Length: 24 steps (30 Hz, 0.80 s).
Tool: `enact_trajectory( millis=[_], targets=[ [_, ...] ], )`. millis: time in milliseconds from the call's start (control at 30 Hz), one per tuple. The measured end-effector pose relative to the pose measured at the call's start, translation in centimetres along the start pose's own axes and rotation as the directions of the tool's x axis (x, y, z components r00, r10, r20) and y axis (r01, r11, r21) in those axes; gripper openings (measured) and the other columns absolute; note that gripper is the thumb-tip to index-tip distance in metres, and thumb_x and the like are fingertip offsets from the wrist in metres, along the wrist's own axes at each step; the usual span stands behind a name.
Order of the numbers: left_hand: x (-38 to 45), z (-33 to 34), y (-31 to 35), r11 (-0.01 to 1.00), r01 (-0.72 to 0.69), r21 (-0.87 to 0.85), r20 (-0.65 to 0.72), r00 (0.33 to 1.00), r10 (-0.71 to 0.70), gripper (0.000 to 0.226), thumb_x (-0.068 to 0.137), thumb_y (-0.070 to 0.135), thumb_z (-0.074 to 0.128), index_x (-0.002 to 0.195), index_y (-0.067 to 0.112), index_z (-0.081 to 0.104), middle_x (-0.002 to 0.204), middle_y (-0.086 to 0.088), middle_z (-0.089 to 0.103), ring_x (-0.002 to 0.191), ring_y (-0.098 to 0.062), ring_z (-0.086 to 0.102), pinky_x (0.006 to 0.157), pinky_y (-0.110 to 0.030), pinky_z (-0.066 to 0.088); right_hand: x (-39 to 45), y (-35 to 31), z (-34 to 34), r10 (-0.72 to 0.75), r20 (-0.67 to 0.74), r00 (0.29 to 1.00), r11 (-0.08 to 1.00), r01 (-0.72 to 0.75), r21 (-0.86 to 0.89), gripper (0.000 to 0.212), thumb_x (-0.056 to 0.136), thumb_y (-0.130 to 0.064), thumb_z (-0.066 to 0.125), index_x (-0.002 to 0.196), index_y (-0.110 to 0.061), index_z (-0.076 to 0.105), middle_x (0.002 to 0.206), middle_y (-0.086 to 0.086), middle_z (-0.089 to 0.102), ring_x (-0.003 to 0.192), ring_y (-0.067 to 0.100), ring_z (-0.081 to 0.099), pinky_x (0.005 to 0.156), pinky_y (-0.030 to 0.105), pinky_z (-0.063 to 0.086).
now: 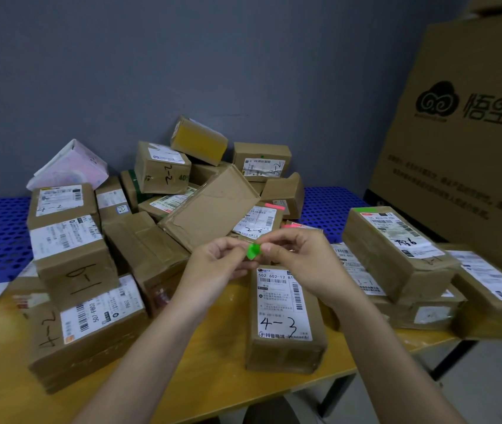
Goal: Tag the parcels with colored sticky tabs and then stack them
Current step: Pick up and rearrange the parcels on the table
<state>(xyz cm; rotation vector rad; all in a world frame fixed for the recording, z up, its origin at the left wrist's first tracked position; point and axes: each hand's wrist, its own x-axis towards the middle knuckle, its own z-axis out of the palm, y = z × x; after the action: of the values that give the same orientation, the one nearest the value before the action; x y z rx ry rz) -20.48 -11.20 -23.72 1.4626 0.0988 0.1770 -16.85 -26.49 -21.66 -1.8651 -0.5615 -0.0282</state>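
While both our hands meet above the yellow table (213, 377), our left hand (216, 261) and right hand (298, 255) pinch one green sticky tab (252, 250) between curled fingertips. Directly below: parcel marked 4-3 (285, 319), flat on the table. Left: parcels marked 6-1 (75, 264) and 4-2 (87, 332), stacked. Behind: loose heap of parcels (210, 185).

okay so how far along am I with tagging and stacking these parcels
Early on. Done: a green tab shows on the long parcel at right, pink tabs on a parcel mid-pile. In hand: both hands, left and right, pinch a green sticky tab above the 4-3 parcel. Left: most of the heap shows no tabs and lies unstacked.
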Motion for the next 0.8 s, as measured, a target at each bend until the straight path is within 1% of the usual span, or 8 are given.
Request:
enact_trajectory(
  millis=[100, 167, 267, 333, 400, 533, 700, 800],
  targets=[
    [-0.1, 0.2, -0.1, 1.000, -0.019, 0.010, 0.000, 1.000, 0.019, 0.010, 0.091, 0.008, 0.058, 0.089, 0.005, 0.068, 0.082, -0.008, 0.074, 0.078, -0.021, 0.071, 0.076, -0.029, 0.056, -0.1, 0.2, 0.3, -0.098, -0.034, 0.995, 0.945, 0.082, -0.318, 0.013, 0.093, -0.017, 0.061, 0.090, -0.017, 0.073, 0.085, -0.007, 0.070, 0.081, 0.004, 0.064, 0.073, 0.022, 0.053],
    [-0.1, 0.3, -0.2, 1.000, -0.017, 0.001, 0.007, 1.000, 0.017, 0.009, 0.091, 0.007, 0.059, 0.090, 0.003, 0.067, 0.083, -0.009, 0.073, 0.074, -0.016, 0.070, 0.070, -0.023, 0.056, -0.3, 0.0, 0.5, -0.149, -0.047, 0.988, 0.923, 0.122, -0.365, 0.012, 0.092, -0.017, 0.063, 0.086, -0.019, 0.074, 0.080, -0.010, 0.069, 0.079, 0.006, 0.064, 0.072, 0.026, 0.054],
    [0.0, 0.4, -0.3, 1.000, 0.013, -0.016, 0.019, 1.000, -0.013, 0.011, 0.092, 0.011, 0.059, 0.094, 0.005, 0.067, 0.085, -0.010, 0.073, 0.074, -0.014, 0.070, 0.070, -0.022, 0.056, -0.2, -0.2, 0.4, -0.221, -0.049, 0.974, 0.915, 0.190, -0.355, 0.007, 0.085, -0.014, 0.071, 0.081, -0.017, 0.076, 0.070, -0.019, 0.065, 0.076, 0.004, 0.064, 0.064, 0.016, 0.052],
    [0.1, 0.3, -0.2, 0.998, 0.041, -0.057, 0.029, 0.999, -0.039, 0.013, 0.092, 0.017, 0.059, 0.095, 0.008, 0.068, 0.084, -0.009, 0.073, 0.076, -0.016, 0.071, 0.071, -0.023, 0.057, -0.1, -0.4, 0.1, -0.195, -0.027, 0.981, 0.934, 0.177, -0.310, 0.002, 0.081, -0.014, 0.075, 0.080, -0.014, 0.076, 0.069, -0.017, 0.067, 0.071, 0.003, 0.065, 0.063, 0.013, 0.051],
    [0.3, 0.2, 0.0, 0.995, 0.063, -0.074, 0.054, 0.997, -0.059, 0.014, 0.090, 0.019, 0.060, 0.094, 0.006, 0.067, 0.083, -0.009, 0.073, 0.073, -0.016, 0.070, 0.071, -0.023, 0.058, 0.2, -0.6, -0.1, -0.136, 0.024, 0.990, 0.963, 0.138, -0.230, 0.004, 0.079, -0.013, 0.077, 0.080, -0.010, 0.075, 0.070, -0.005, 0.071, 0.065, 0.002, 0.067, 0.064, 0.015, 0.054],
    [0.5, -0.1, 0.4, 0.989, 0.122, -0.084, 0.131, 0.985, -0.111, 0.011, 0.088, 0.014, 0.062, 0.092, 0.005, 0.065, 0.077, -0.006, 0.071, 0.069, -0.012, 0.069, 0.075, -0.027, 0.057, 0.9, -0.8, -1.0, -0.016, 0.131, 0.991, 0.998, 0.023, -0.053, 0.006, 0.076, -0.008, 0.078, 0.080, -0.006, 0.075, 0.073, 0.003, 0.073, 0.070, 0.010, 0.069, 0.064, 0.017, 0.053],
    [0.6, -0.3, 0.4, 0.998, 0.061, -0.021, 0.146, 0.988, -0.057, 0.005, 0.087, 0.013, 0.063, 0.087, 0.008, 0.064, 0.075, -0.005, 0.072, 0.072, -0.015, 0.070, 0.079, -0.031, 0.057, 1.3, -0.3, -1.8, 0.070, 0.184, 0.981, 0.991, -0.089, 0.101, 0.004, 0.078, -0.006, 0.073, 0.080, -0.009, 0.074, 0.079, 0.008, 0.074, 0.071, 0.012, 0.069, 0.065, 0.019, 0.054],
    [0.6, -0.5, 0.2, 0.999, 0.031, -0.012, 0.160, 0.987, -0.029, 0.004, 0.087, 0.010, 0.063, 0.089, 0.006, 0.064, 0.076, -0.007, 0.073, 0.071, -0.014, 0.070, 0.074, -0.026, 0.058, 1.1, 0.1, -1.8, 0.093, 0.193, 0.977, 0.981, -0.123, 0.147, 0.008, 0.084, -0.004, 0.067, 0.089, -0.006, 0.073, 0.082, 0.010, 0.073, 0.073, 0.011, 0.069, 0.066, 0.017, 0.053]
  ],
)
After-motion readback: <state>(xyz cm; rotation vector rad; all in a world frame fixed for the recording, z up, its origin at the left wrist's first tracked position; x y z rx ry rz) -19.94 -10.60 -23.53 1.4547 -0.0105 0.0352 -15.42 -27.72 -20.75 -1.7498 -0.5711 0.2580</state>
